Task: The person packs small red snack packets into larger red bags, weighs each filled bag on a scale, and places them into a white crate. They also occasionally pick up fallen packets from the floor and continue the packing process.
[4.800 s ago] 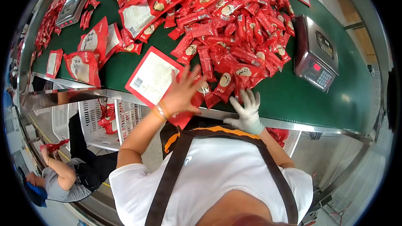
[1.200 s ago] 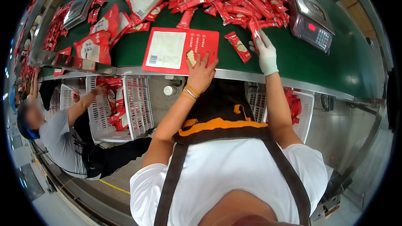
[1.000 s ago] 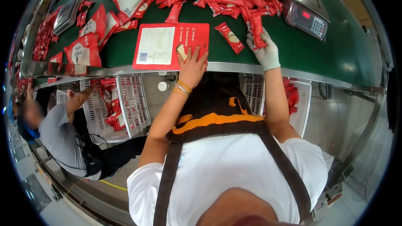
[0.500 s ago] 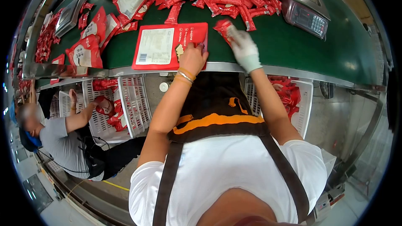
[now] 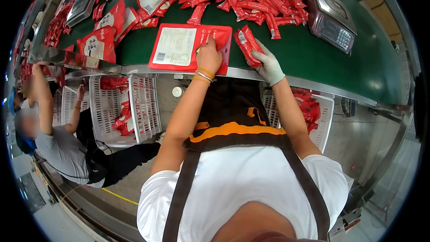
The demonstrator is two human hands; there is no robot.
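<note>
A large red pouch [image 5: 174, 47] with a white label panel lies flat at the front of the green table. My bare left hand [image 5: 209, 58], with bands at the wrist, is closed over the pouch's right edge, where a strip of pinkish inner side shows. My right hand [image 5: 269, 65], in a pale glove, grips a few small red snack packets [image 5: 247, 46] held side by side just right of the pouch. Beyond both hands lies a heap of similar snack packets [image 5: 251, 4].
A digital scale [image 5: 333, 18] stands at the right, another scale [image 5: 85, 4] at far left. Filled red pouches [image 5: 98, 45] lie to the left. White baskets [image 5: 145, 112] with red packs stand below the table's metal edge [image 5: 174, 70]. Another person [image 5: 62, 152] works at left.
My right hand has steadied, its packets now side by side near the pouch. The pouch's right edge has parted under my left hand. The other person's hand has left the basket.
</note>
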